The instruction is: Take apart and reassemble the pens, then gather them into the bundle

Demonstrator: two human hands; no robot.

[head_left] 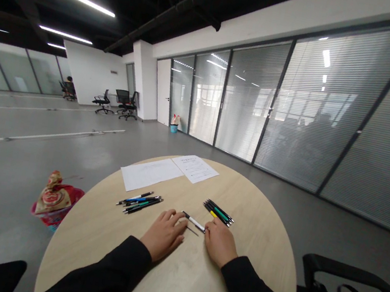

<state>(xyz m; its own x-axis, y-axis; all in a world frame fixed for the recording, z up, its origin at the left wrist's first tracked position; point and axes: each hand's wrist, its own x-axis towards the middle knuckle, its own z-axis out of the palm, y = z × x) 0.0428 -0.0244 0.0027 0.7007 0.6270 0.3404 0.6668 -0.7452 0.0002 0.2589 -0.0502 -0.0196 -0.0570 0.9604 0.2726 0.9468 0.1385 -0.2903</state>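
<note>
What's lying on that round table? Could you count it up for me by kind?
Sheets of paper: 2
Groups of pens, too closely laid to count singly: 2
Single white pen: 1
Total on the round wooden table: 5

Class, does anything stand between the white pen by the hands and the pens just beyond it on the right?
Nothing visible does: only bare wooden tabletop lies between the white pen and the bunch of pens.
</note>
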